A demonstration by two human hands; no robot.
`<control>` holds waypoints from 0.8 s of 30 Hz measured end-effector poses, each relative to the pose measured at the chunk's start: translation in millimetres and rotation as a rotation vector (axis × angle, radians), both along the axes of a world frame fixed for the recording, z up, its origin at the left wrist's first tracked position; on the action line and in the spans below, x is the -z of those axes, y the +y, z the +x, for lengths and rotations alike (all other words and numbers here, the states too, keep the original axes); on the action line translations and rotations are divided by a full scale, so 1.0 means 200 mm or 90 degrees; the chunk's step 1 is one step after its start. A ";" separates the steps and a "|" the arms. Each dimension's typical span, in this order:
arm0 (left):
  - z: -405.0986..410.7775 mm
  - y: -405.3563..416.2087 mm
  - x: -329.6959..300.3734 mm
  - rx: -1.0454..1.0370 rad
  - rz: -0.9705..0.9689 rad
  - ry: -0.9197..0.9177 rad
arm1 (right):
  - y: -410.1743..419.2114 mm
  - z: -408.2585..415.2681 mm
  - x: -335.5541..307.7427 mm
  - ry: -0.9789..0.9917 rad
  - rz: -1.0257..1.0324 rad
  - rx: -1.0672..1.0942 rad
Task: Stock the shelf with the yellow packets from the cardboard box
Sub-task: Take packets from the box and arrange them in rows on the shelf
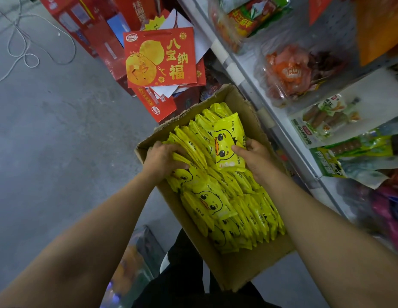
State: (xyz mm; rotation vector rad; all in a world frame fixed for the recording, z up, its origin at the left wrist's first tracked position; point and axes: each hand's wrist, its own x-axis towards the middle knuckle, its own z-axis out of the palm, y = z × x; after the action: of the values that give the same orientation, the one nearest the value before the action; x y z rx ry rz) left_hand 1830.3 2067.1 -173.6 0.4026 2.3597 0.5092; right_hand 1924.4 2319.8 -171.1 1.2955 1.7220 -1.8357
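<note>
Cardboard box (236, 272) brimming, we pinch one yellow duck-print packet (228, 144) in our right hand (253, 157) while our left hand (164, 157) curls around upright packets (189, 143) by the far-left corner, gathering a shelf-bound bundle.

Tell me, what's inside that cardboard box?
The box is packed with yellow packets printed with a duck face, most standing on edge. The right hand holds one packet face up; the left hand presses into a row. Anything beneath them is hidden.
</note>
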 end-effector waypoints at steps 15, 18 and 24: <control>0.22 0.08 -0.34 -0.302 0.300 -0.149 | 0.00 0.26 -0.36 0.114 -0.070 0.156; 0.31 0.12 -0.44 -0.313 0.343 -0.175 | 0.02 0.34 -0.51 0.153 -0.088 0.166; 0.55 0.23 -0.65 -0.305 0.415 -0.207 | 0.12 0.55 -0.79 0.253 -0.087 0.197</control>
State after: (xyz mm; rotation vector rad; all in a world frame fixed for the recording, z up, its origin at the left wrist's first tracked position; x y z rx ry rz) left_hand 1941.1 2113.1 -42.7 0.0160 1.9178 1.4630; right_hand 2035.1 2343.6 -12.2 1.2611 1.6047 -2.4827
